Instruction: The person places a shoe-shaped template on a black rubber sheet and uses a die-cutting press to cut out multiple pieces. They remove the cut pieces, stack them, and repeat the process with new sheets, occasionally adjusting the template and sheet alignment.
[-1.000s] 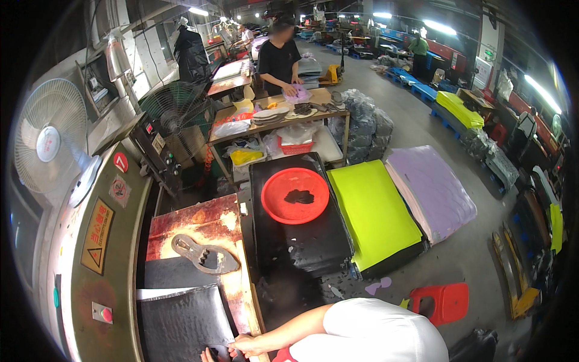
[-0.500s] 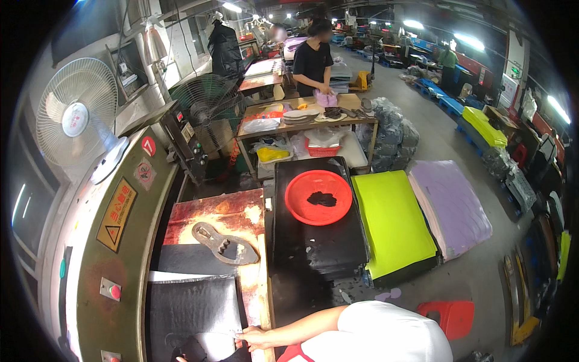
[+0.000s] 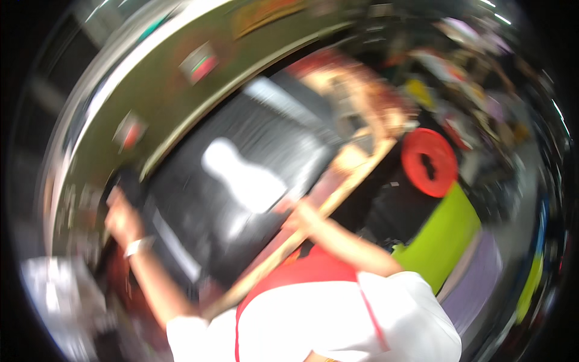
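1. A large black sheet (image 3: 241,181), matte with a faintly grained surface, lies flat on the wooden table (image 3: 338,199) in front of the person. A pale cut-out (image 3: 244,175) shaped like a shoe sole shows in its middle.
2. The left hand (image 3: 120,217) is at the sheet's left edge, with a pale band at the wrist; it seems to grip the edge, but the blur hides how far its fingers are closed.
3. The right hand (image 3: 301,214) rests at the sheet's right edge, where the sheet meets the table's light wooden rim. Its fingers are smeared too, so whether they pinch the sheet or only press on it cannot be told.
4. Behind the sheet runs a long, olive-green machine panel (image 3: 199,90), smooth and curved by the lens, carrying small red and pale labels too blurred to make out.
5. To the right sits a round red tray (image 3: 443,175) with a small dark piece (image 3: 428,166) lying in it; what the piece is cannot be told.
6. Below the tray lie a flat lime-green sheet (image 3: 440,235) and, partly cut off by the person's shoulder, a pale purple sheet (image 3: 476,283).
7. The person's white and red shirt (image 3: 338,314) fills the lower edge. The whole view is streaked by motion, and the far background is unreadable.
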`<state>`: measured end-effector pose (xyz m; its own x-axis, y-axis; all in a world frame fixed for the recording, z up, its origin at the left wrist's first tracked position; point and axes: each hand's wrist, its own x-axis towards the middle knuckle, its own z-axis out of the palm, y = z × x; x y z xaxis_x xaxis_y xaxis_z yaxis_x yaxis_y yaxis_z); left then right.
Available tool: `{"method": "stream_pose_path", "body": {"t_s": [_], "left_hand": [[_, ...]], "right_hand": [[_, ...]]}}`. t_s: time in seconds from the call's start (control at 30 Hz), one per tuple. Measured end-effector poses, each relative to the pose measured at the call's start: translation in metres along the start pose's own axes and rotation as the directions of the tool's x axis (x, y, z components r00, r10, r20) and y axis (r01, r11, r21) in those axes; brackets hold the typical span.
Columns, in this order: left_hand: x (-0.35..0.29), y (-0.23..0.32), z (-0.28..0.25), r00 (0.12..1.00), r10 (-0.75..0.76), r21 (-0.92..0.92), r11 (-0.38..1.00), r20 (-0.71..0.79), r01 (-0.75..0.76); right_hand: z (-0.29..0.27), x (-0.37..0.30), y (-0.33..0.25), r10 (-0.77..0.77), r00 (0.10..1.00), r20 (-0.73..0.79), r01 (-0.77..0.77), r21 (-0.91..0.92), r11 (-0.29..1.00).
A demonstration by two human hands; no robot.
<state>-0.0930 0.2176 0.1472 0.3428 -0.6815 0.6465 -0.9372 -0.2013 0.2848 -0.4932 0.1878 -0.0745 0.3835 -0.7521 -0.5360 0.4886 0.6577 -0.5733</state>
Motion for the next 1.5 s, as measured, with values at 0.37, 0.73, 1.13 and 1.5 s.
{"method": "stream_pose_path", "body": {"t_s": [0.37,0.73,1.13,1.5], "left_hand": [[-0.175,0.114,0.067,0.72,0.413,-0.356,0.903,0.558,-0.242],[-0.168,0.089,0.064,0.628,0.561,-0.431,0.824,0.539,-0.367],[-0.178,0.089,0.078,0.867,0.371,-0.493,0.852,0.332,-0.176],[-0.027,-0.021,-0.019,0.75,-0.554,-0.664,0.718,-0.361,0.211]], "right_hand": [[0.044,-0.04,0.013,0.381,0.883,0.273,-0.442,0.214,0.871],[0.054,-0.016,0.038,0.352,0.849,0.393,-0.391,0.019,0.92],[0.058,-0.027,0.029,0.362,0.906,0.22,-0.381,0.047,0.923],[0.055,-0.036,0.015,0.379,0.91,0.168,-0.39,0.035,0.92]]}}
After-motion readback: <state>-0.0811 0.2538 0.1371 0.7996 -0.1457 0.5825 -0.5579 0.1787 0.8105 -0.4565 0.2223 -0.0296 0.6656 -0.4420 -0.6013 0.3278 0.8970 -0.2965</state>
